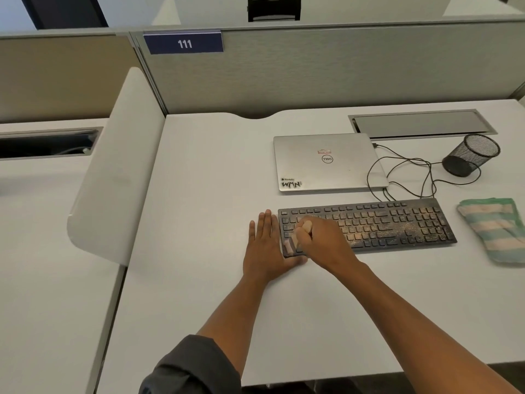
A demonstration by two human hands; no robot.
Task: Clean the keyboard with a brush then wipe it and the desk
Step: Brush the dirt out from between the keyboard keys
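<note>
A black keyboard [392, 223] dusted with pale crumbs lies on the white desk [204, 194]. My right hand [324, 240] grips a small wooden-handled brush [297, 237], its bristles down on the keyboard's left end. My left hand [264, 251] lies flat on the desk with straight fingers, against the keyboard's left edge, thumb along its front corner. A folded green-and-peach striped cloth [494, 228] lies to the right of the keyboard.
A shut silver laptop [326, 163] sits behind the keyboard, with black cables [409, 177] looping beside it. A black mesh pen cup [471, 155] lies tipped at the right. A metal cable hatch [420, 123] and grey partition stand behind; a white divider [113, 172] bounds the left.
</note>
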